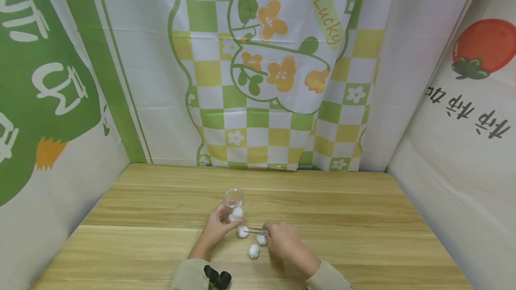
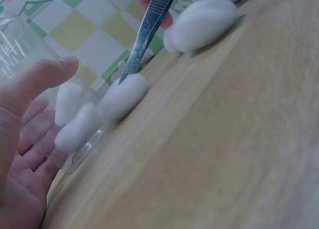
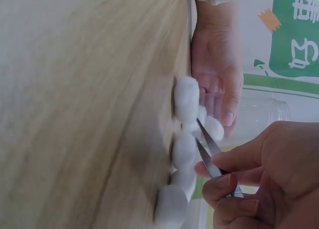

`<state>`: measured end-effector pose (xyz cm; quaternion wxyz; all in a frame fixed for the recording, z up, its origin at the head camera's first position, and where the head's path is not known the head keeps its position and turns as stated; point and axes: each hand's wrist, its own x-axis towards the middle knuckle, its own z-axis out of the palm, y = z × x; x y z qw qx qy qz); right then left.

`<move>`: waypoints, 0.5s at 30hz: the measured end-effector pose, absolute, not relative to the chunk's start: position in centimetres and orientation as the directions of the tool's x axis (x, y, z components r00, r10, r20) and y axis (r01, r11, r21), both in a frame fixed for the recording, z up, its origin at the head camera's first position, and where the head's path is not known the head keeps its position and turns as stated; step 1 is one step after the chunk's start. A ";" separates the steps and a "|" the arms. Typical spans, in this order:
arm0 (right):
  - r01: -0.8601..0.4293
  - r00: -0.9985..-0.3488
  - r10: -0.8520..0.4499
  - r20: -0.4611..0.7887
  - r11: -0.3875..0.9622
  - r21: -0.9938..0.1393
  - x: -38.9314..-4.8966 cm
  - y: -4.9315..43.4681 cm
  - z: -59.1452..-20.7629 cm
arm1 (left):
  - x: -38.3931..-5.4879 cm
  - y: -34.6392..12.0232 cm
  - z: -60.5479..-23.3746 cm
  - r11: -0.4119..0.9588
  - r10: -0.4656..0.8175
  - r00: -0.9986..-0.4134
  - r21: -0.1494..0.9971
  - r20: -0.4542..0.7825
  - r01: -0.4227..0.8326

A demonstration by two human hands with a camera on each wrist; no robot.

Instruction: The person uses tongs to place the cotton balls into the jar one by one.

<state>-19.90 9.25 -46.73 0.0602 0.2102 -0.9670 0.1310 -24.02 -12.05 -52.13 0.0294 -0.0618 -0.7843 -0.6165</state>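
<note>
My left hand (image 1: 215, 227) holds a clear plastic jar (image 1: 234, 197) upright on the table, thumb on the near side and fingers behind. White cotton balls (image 2: 77, 129) lie at the bottom of the jar. My right hand (image 1: 284, 238) pinches metal tweezers (image 3: 212, 149) between thumb and fingers. In the right wrist view the two tweezer prongs stand a little apart. The tips reach a cotton ball (image 1: 243, 232) lying beside the jar's base. Two more cotton balls, one by the tweezers (image 1: 261, 240) and one nearer me (image 1: 254, 251), lie close to the right hand.
The wood-grain table (image 1: 342, 209) spreads out around both hands. A checked green and yellow curtain (image 1: 258, 138) hangs along its back edge, with printed cloth walls at both sides. A black device (image 1: 217, 277) sits at the left sleeve.
</note>
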 end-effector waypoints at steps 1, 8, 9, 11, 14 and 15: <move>-0.420 -0.906 -0.389 0.168 0.879 -0.225 -19.9 9.2 -46.7 | -24.0 -12.0 -52.1 0.232 0.060 -0.991 0.964 0.122 0.133; -0.379 -0.925 -0.360 0.122 0.900 -0.215 -19.7 8.6 -46.6 | -24.0 -12.0 -52.1 0.238 0.056 -0.991 0.963 0.119 0.129; -0.374 -0.927 -0.357 0.118 0.904 -0.208 -19.6 8.5 -46.6 | -24.0 -12.0 -52.1 0.239 0.056 -0.991 0.962 0.119 0.129; -0.373 -0.927 -0.356 0.116 0.909 -0.189 -19.6 8.3 -46.6 | -24.0 -12.1 -52.2 0.240 0.057 -0.991 0.962 0.118 0.128; -0.384 -0.921 -0.363 0.142 0.909 -0.163 -19.5 8.2 -46.7 | -24.0 -12.1 -52.3 0.246 0.060 -0.991 0.961 0.116 0.127; -0.389 -0.918 -0.366 0.154 0.907 -0.159 -19.5 8.3 -46.7 | -24.0 -12.1 -52.3 0.244 0.061 -0.992 0.962 0.114 0.126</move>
